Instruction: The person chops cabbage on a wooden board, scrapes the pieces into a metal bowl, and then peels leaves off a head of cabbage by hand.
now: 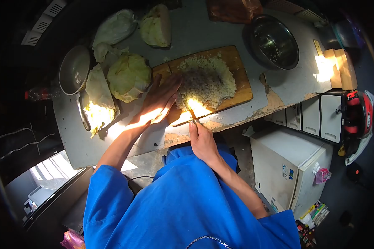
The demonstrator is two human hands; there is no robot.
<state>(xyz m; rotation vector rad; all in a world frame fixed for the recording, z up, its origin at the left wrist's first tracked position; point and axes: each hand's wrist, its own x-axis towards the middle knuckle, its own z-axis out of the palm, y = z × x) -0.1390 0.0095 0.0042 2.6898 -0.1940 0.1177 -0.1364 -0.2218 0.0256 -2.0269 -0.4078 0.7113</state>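
A wooden cutting board (pixel 243 79) lies near the table's front edge, with a pile of finely chopped pale vegetable (pixel 214 76) spread over it. At the pile's left side my left hand (pixel 160 97) lies with its fingers stretched out. My right hand (pixel 202 140) is closed round the handle of a knife (pixel 191 114) at the board's front edge; the blade is mostly lost in glare and chopped pieces. Just left of my left hand sits a cabbage (pixel 129 77). Behind the board is a cut cabbage piece (pixel 156 27).
A metal bowl (pixel 274 41) stands at the back right, a pan (pixel 75 70) at the left by loose leaves (pixel 99 89). A plastic bag (pixel 116 27) lies behind. Below the table's right side is a white cabinet (pixel 278 157); cardboard (pixel 340 68) stands far right.
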